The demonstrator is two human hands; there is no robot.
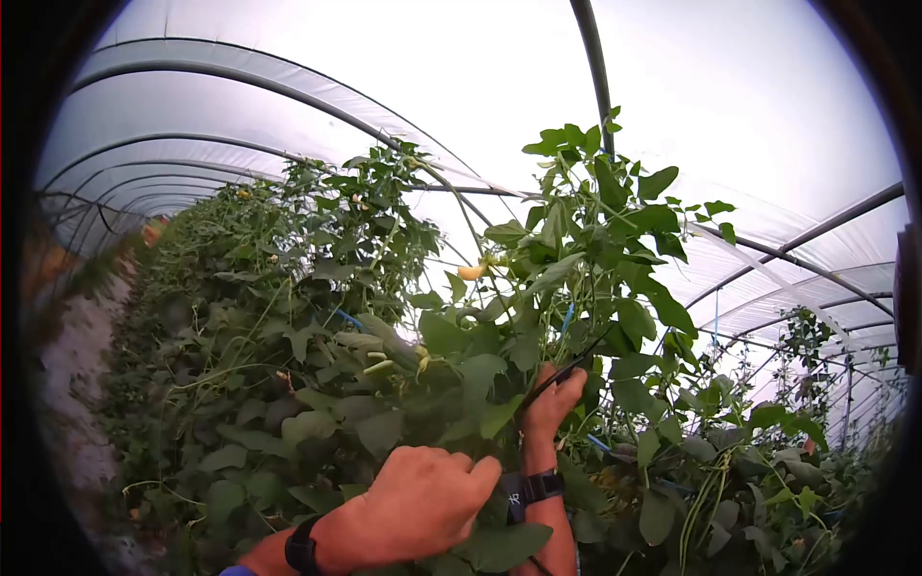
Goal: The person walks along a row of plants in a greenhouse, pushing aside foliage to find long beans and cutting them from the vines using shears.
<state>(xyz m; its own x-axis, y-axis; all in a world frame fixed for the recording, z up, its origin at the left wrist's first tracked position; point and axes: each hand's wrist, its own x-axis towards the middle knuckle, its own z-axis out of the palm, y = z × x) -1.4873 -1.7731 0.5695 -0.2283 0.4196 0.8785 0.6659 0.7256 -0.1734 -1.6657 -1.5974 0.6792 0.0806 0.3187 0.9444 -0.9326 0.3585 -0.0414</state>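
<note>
Gripping a dark slender strip (574,366) in curled fingers, the right hand (553,394) is raised against the tall vine (615,216), below and to the right of the yellow blossom (470,273). The strip slants up among the leaves; its nature is unclear. The left hand (423,494) is well below the blossom, knuckles up and fingers bent under; their tips are hidden, so I cannot tell whether they pinch anything. Pale pods (378,367) hang below and left of the blossom, a blue tie (567,319) to its right. A hard pull on the strip could, I judge, tear leaves or snap thin stems it has caught; the right wristband (545,485), close to foliage, might snag too.
</note>
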